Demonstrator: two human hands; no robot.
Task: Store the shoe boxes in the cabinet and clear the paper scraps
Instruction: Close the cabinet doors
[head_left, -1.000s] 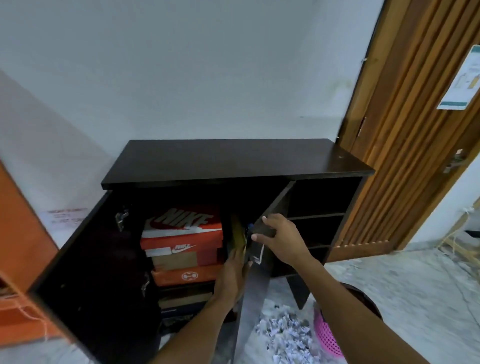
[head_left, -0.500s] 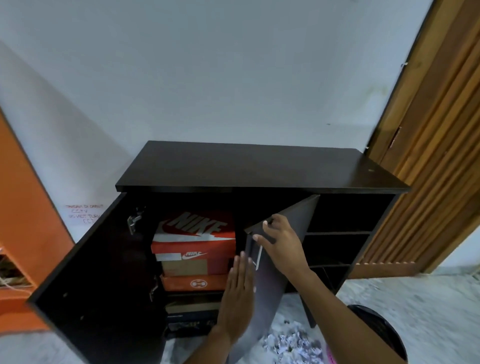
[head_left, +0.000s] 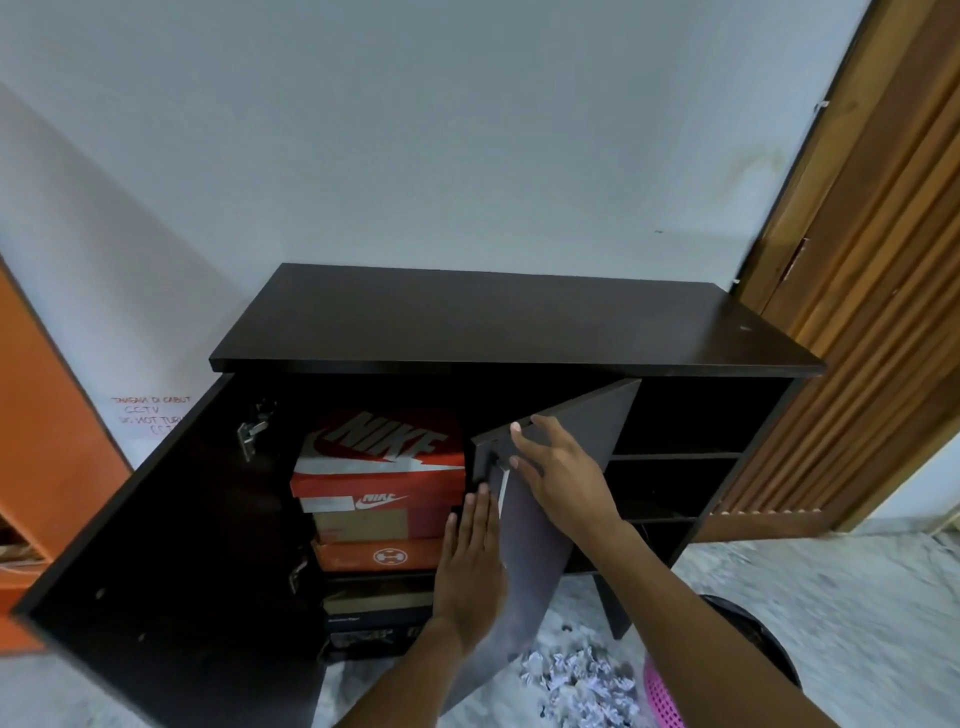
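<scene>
- Cabinet (head_left: 498, 322): dark, low, against the wall; left door (head_left: 171, 561) swung wide, right door (head_left: 540, 530) half shut.
- Right hand (head_left: 561, 478): fingers spread and loosely curled over the right door's top corner, beside its pale handle strip; resting on it rather than clamped.
- Left hand (head_left: 470, 571): flat, fingers together, palm against the door's free edge, just below the right hand; gripping nothing.
- Boxes (head_left: 379, 499): stacked inside, just left of both hands; two orange on top, darker ones under. Likely light, stiff card, slick lids; best taken by both short ends and slid level.
- Right door: rigid board on hinges, probably swings easily; push at the free edge and keep fingers off the closing gap.
- Scraps (head_left: 576, 680): crumpled white paper on the floor, below the right forearm. Light, soft, crushable; gather by handfuls.
- Basket (head_left: 660, 701): pink rim, right of the scraps, mostly hidden.
</scene>
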